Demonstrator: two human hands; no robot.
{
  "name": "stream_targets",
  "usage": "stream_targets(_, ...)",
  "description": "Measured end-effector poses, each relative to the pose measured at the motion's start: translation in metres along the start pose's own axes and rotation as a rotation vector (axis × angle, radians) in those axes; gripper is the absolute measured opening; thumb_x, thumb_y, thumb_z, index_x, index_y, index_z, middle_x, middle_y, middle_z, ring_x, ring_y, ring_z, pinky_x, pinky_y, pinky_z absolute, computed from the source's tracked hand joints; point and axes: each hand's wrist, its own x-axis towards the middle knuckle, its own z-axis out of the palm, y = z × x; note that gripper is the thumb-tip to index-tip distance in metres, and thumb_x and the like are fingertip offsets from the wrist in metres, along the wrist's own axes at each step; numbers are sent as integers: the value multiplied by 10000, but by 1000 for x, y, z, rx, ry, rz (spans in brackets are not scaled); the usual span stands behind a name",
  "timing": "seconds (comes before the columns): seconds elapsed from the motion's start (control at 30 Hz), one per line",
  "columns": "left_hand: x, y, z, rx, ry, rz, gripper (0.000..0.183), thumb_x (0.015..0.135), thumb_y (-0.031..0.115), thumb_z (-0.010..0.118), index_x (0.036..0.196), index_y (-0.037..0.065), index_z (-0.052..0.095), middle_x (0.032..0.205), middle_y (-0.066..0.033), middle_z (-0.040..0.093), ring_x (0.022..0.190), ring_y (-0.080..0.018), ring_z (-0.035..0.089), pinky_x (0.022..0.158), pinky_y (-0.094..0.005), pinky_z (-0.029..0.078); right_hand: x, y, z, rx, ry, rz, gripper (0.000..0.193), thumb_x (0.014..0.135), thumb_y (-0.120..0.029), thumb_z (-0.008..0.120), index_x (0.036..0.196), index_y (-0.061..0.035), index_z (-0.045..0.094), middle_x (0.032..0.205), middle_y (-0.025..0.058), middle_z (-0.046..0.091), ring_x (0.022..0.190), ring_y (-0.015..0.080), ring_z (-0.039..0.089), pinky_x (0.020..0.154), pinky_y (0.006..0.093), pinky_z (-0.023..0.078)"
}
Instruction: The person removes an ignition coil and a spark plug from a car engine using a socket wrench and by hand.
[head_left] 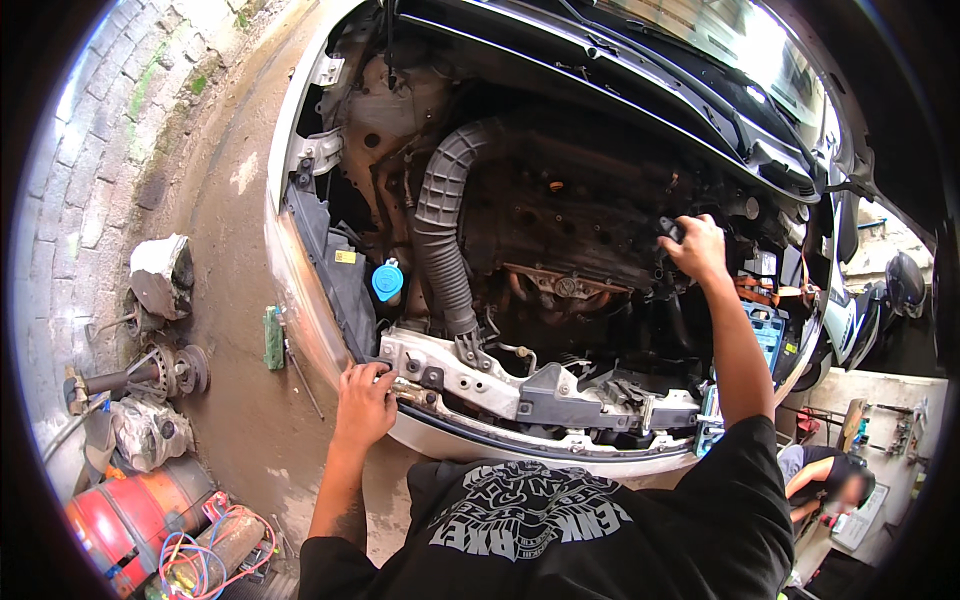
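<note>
An opened car engine bay lies in front of me, with a dark, dirty engine (570, 210) in its middle. Over the engine's right side, my right hand (697, 248) is closed around a small black part (670, 231), whose kind I cannot make out. My left hand (366, 402) is at the front left corner of the car, its fingers curled at the end of the white front crossmember (450, 372). Something small and metallic shows at those fingertips, too little to name. Between the hands are a ribbed grey air hose (445, 225) and a blue reservoir cap (388, 281).
A blue tool case (762, 330) sits at the bay's right side. On the floor at left are a green object (274, 338), a thin rod, old car parts and a red drum (130, 515). Another person (832, 485) is at lower right, near a parked motorbike (890, 300).
</note>
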Motion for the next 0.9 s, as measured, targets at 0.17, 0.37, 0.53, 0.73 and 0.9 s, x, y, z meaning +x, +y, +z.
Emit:
stream_targets(0.17, 6, 5, -2, -2, -25, -40, 392, 765, 132, 735, 1152, 78, 705, 1174, -93, 623, 1161, -315, 558, 1045, -489, 391, -47, 24, -41, 581, 77, 153, 448, 856, -374, 777, 1041, 33, 751, 793, 155, 740, 755, 241, 714, 726, 365, 532)
stream_targets(0.37, 8, 8, -2, -4, -48, -24, 374, 786, 176, 754, 1141, 69, 705, 1196, -108, 622, 1161, -330, 554, 1044, -471, 392, -121, 34, -13, 900, 169, 354, 418, 872, -293, 807, 1129, 28, 728, 879, 104, 748, 817, 152, 678, 768, 304, 522)
stream_targets(0.53, 7, 16, 0, 37, 8, 12, 366, 809, 188, 755, 1145, 55, 698, 1209, -111, 621, 1168, -335, 553, 1050, -475, 394, -102, 1, -2, 469, 357, 214, 439, 843, -333, 799, 1149, -30, 714, 1029, 166, 734, 955, 357, 704, 833, 414, 539)
stream_targets(0.73, 3, 18, -5, -39, 94, 9, 341, 821, 169, 747, 1139, 55, 696, 1205, -111, 621, 1169, -340, 556, 1048, -487, 402, -58, -5, 48, 63, 304, 48, 440, 798, -294, 804, 1163, -79, 683, 1038, 92, 677, 982, 308, 657, 836, 436, 552)
stream_targets(0.9, -9, 11, -1, -77, 91, -81, 330, 834, 181, 736, 1143, 74, 696, 1194, -109, 620, 1179, -340, 554, 1081, -505, 385, -8, -2, 22, -47, 1, -332, 465, 741, -173, 822, 1185, -133, 690, 1098, 74, 646, 1101, 288, 605, 906, 422, 525)
